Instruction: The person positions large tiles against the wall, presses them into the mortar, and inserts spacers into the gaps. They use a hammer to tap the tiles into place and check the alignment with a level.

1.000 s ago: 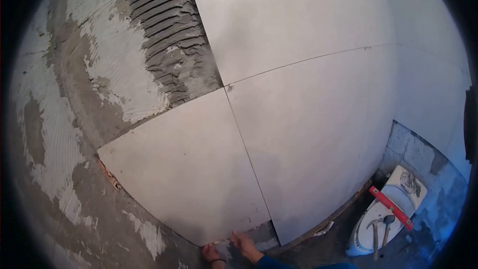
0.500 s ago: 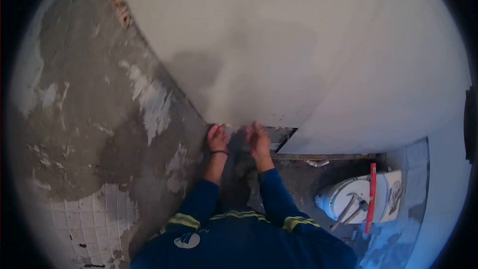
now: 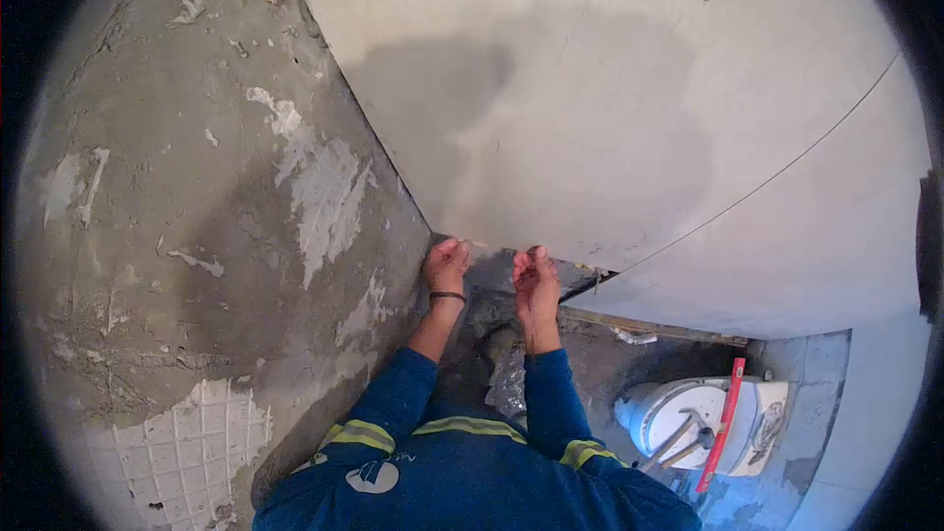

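Observation:
A large off-white wall panel (image 3: 590, 118), resembling drywall, fills the upper middle, its ragged lower edge just in front of me. My left hand (image 3: 448, 267) has its fingers curled at that edge, close to the corner with the grey wall; a dark band circles its wrist. A short way to the right, my right hand (image 3: 536, 285) is also closed at the panel's edge, thumb and fingers bent. The fingertips partly hide the edge they grip. Below the panel, a dark gap (image 3: 588, 287) shows to the right of my right hand.
A rough plastered wall (image 3: 226, 197) with tile backing (image 3: 187, 442) stands at left. Right, a white toilet (image 3: 678, 411) carries a hammer (image 3: 678, 438), another handled tool and a red level (image 3: 724, 423). A wooden strip (image 3: 659, 327) runs below the neighbouring panel (image 3: 777, 246).
My view has shifted, so the panel's edge and both hands appear slightly farther right. Both hands stay at the lower edge. The seam at right shows more clearly.

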`<state>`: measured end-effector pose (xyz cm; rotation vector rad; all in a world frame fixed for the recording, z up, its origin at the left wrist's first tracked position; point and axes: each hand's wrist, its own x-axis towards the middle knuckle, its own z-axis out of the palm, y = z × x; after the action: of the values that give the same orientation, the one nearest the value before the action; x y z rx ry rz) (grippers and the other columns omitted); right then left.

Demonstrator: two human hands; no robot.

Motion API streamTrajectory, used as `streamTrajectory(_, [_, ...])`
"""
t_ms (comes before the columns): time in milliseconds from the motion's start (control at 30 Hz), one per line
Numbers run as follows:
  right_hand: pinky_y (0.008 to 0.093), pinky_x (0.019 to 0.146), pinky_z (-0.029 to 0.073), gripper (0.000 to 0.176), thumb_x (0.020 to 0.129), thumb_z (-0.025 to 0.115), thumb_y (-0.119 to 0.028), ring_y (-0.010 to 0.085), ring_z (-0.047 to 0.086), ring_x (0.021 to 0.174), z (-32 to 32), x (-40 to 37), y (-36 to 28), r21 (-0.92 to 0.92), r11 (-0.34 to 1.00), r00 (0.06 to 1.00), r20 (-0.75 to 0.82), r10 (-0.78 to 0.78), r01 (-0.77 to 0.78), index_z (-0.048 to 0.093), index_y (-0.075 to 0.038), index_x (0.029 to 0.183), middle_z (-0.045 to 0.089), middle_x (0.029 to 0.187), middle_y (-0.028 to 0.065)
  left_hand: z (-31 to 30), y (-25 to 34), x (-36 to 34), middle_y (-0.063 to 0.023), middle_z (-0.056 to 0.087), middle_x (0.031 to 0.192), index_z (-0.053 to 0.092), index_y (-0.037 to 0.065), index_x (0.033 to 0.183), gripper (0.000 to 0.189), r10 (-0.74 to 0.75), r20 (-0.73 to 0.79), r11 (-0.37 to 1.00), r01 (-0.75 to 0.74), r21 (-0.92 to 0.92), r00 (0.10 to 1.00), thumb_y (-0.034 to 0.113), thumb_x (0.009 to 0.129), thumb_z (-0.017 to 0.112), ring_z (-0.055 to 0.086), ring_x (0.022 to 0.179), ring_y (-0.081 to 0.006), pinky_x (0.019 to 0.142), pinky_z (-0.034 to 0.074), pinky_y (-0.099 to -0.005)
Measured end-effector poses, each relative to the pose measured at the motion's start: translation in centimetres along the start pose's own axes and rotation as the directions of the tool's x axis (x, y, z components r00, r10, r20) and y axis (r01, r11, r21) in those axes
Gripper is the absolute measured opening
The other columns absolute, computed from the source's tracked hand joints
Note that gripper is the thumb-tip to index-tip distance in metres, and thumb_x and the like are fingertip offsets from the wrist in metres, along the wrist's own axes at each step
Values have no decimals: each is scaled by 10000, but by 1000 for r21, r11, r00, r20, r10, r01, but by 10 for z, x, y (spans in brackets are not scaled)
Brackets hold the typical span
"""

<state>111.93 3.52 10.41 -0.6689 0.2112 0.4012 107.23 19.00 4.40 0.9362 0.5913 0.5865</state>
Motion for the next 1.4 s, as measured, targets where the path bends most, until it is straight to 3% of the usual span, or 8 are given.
streamTrajectory(400, [228,648,484,215,885,649,-313,112,628,751,1,2,-2,3,1000,999,-45,27,-27,587,-109,913,655,815,14,27,24,-14,-47,615,976,538,64,1041,239,-18,-42,999,16,-45,999,32,841,665,609,896,-159,805,534,-347])
streamTrajectory(500, [231,646,484,219,889,644,-312,114,628,740,3,1,-2,11,1000,999,-38,18,-18,588,-101,910,655,813,18,37,30,-19,-18,581,780,567,26,911,143,26,-140,995,-39,-91,990,23,824,680,562,659,-114,611,505,-279])
streamTrajectory(600, [233,642,483,217,895,636,-308,120,627,729,8,-1,-5,8,1000,999,-46,4,-3,592,-95,905,655,809,24,30,22,-14,-19,583,784,564,28,909,124,32,-148,996,-43,-77,989,32,837,665,566,670,-114,632,514,-283])
streamTrajectory(700, [238,632,478,193,896,637,-262,131,629,724,-1,2,-3,-5,1000,999,-32,-1,1,597,-74,916,660,800,45,16,21,-10,-40,605,980,516,82,979,219,-17,-49,999,15,-42,999,44,835,677,603,898,-157,820,534,-365])
streamTrajectory(867, [246,613,471,161,894,641,-217,137,620,697,3,4,-4,46,999,999,-46,17,-15,589,-65,905,659,794,57,-3,14,16,-35,589,822,492,70,919,229,-30,179,982,-5,191,983,15,810,686,585,707,-151,649,509,-300])
streamTrajectory(967, [248,607,465,158,889,646,-219,134,606,688,4,-1,-7,31,999,998,-50,33,-31,580,-78,863,651,796,55,9,2,8,-39,580,773,499,56,910,242,99,-19,995,-99,20,995,-12,787,696,565,648,-155,574,473,-285])
streamTrajectory(1100, [263,639,464,196,910,608,-272,140,598,711,-9,5,7,-14,1000,1000,18,-16,16,592,-77,888,648,791,54,-5,-19,17,-62,597,812,510,52,953,264,161,-94,984,-153,86,983,-21,782,698,592,690,-180,628,513,-295])
streamTrajectory(1400, [265,646,451,224,872,659,-286,128,576,714,1,2,-3,-28,998,998,-35,47,-48,586,-83,936,628,806,36,12,10,10,35,526,670,519,66,737,183,165,71,981,-171,89,984,74,820,682,476,558,-77,486,403,-244])
